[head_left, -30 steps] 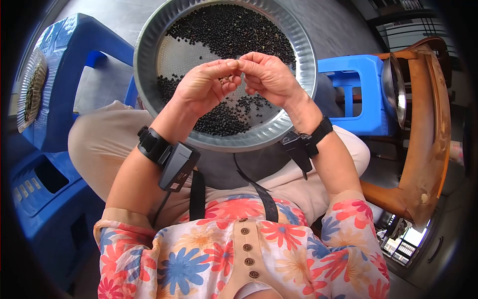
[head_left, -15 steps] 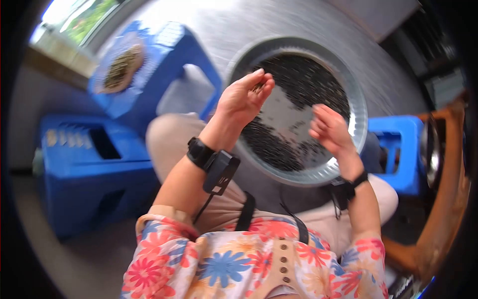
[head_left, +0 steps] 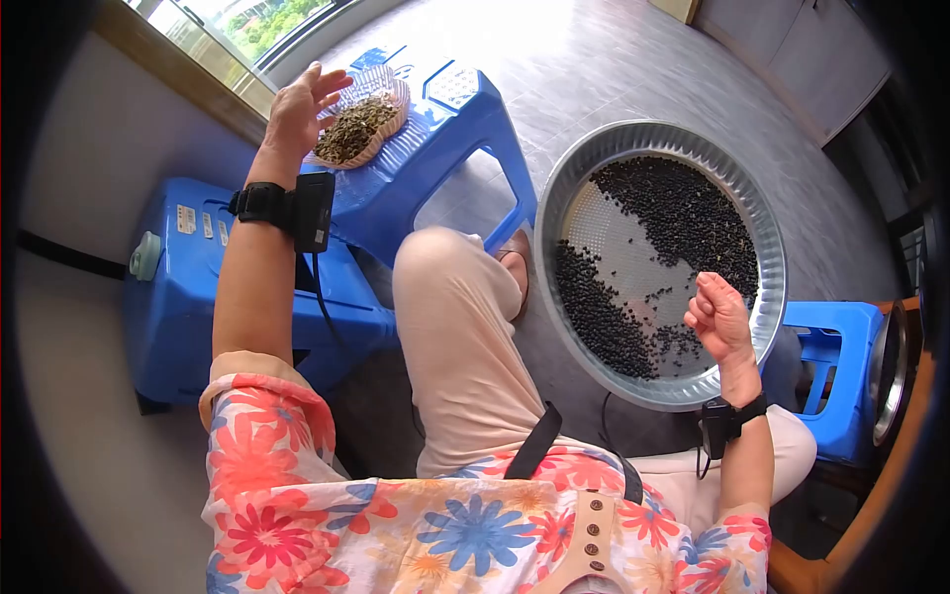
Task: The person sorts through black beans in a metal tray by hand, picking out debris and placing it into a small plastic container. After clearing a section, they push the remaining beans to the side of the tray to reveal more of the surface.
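A large round metal sieve (head_left: 559, 183) holds many small dark beans (head_left: 693, 213) in two heaps, with its mesh bottom showing between them. Over its right front part is my right hand (head_left: 719, 312), fingers curled in; whatever is inside them is hidden. My left hand (head_left: 302, 107) is stretched to the upper left, fingers apart, beside a striped, bowl-shaped holder (head_left: 398, 91) full of greenish-brown dried bits (head_left: 353, 131). Nothing shows in the left hand. The holder stands on a blue stool (head_left: 396, 188).
Below the stool at left is a blue lidded box (head_left: 178, 297). Another blue stool (head_left: 846, 371) and a wooden chair frame (head_left: 896, 436) are at right. My bent knee (head_left: 440, 267) lies between the stool and the sieve. A window (head_left: 267, 30) is at upper left.
My left hand has moved from over the sieve to the holder on the left stool, and its fingers have opened. The view has shifted left. My right hand remains over the sieve, curled.
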### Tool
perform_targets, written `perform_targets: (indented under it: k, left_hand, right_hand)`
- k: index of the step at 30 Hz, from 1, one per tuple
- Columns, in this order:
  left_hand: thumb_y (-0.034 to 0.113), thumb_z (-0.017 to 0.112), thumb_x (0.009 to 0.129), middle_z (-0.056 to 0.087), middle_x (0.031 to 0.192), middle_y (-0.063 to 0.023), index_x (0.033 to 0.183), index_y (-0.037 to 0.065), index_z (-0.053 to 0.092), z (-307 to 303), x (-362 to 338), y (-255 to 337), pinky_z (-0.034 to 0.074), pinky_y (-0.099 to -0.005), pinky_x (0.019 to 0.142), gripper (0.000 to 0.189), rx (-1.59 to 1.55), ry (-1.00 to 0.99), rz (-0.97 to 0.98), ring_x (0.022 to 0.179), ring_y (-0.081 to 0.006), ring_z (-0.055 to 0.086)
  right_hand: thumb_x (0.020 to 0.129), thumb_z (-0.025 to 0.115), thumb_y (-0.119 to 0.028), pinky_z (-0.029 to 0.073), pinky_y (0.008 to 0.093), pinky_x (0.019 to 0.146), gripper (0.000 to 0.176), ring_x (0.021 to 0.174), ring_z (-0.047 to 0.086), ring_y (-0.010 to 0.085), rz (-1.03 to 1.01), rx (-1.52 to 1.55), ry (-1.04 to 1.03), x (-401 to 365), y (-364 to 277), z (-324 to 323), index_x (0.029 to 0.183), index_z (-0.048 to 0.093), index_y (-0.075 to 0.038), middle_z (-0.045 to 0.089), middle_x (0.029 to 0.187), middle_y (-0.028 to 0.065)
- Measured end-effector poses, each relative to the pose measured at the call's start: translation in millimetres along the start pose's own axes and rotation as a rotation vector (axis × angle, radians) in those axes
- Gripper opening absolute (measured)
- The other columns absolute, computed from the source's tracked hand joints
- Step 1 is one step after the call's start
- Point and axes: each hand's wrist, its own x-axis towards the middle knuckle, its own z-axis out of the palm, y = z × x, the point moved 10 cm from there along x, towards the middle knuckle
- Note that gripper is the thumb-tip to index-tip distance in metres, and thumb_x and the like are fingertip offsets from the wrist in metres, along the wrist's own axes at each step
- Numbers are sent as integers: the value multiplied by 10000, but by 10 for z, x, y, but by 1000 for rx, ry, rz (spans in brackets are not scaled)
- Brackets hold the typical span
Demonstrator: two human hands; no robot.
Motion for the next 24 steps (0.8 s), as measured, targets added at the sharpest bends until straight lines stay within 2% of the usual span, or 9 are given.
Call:
perform_targets:
  k: [6,10,12,13,14,16,17,19,24]
  left_hand:
    - [454,173,949,514,1255,-136,1270,19,436,-56,-19,-53,69,-539,1046,601,109,17,-51,1310,-312,243]
    - [423,251,952,516,1248,-148,1306,9,376,-182,53,-133,74,-535,1045,560,94,9,-22,1268,-321,328]
    - [335,369,943,518,1233,-175,1315,-10,351,-200,58,-112,227,-503,1014,507,120,-25,49,1178,-324,446]
    - [187,457,913,520,1218,-192,1324,-26,328,-243,128,-94,402,-399,903,481,168,-148,174,1085,-300,527]
    - [-4,450,816,576,1155,-154,1318,3,367,-332,309,-240,424,-277,863,509,-106,-244,132,972,-224,600]
    - [-55,382,769,538,1202,-150,1311,9,397,-488,592,-256,441,-269,836,546,401,-101,231,998,-181,573]
    - [-38,406,760,547,1192,-127,1273,16,457,-408,653,-240,426,-248,845,519,478,-192,367,1043,-153,534]
    - [-22,436,742,562,1163,-120,1225,7,511,-237,393,-93,409,-239,867,490,852,-106,186,1055,-143,519]
    - [82,507,806,588,1120,-91,1185,28,550,53,341,172,397,-234,880,386,780,-2,407,1008,-141,546]
  right_hand:
    - [900,538,-177,368,232,469,73,425,316,50,-31,-27,14,-12,-89,-44,881,565,-112,362,524,-64]
    - [881,562,-154,357,230,464,60,444,327,54,-43,-3,15,-34,-106,-59,853,554,-102,349,527,-63]
    - [892,540,-147,332,230,460,61,444,309,55,-46,12,-11,-8,-86,-43,858,549,-97,328,528,-62]
    - [897,528,-142,319,231,459,63,447,302,55,-43,18,-9,-23,-94,-58,859,547,-94,318,530,-62]
    - [904,512,-143,310,230,471,74,465,309,56,-32,56,-7,-47,-95,-41,860,542,-92,318,549,-64]
    - [901,530,-190,377,233,535,114,515,366,58,-30,87,-6,-46,-84,-100,893,556,-79,398,604,-50]
    - [901,536,-216,415,247,561,167,538,410,70,-61,83,46,-70,-118,-132,931,565,-54,466,635,-31]
    - [912,512,-238,465,283,614,227,637,546,127,-83,142,45,-45,-123,-169,981,571,-30,592,751,33]
    - [940,434,-288,484,303,689,292,869,614,207,-63,128,126,-106,-104,-142,1025,542,-30,625,952,122]
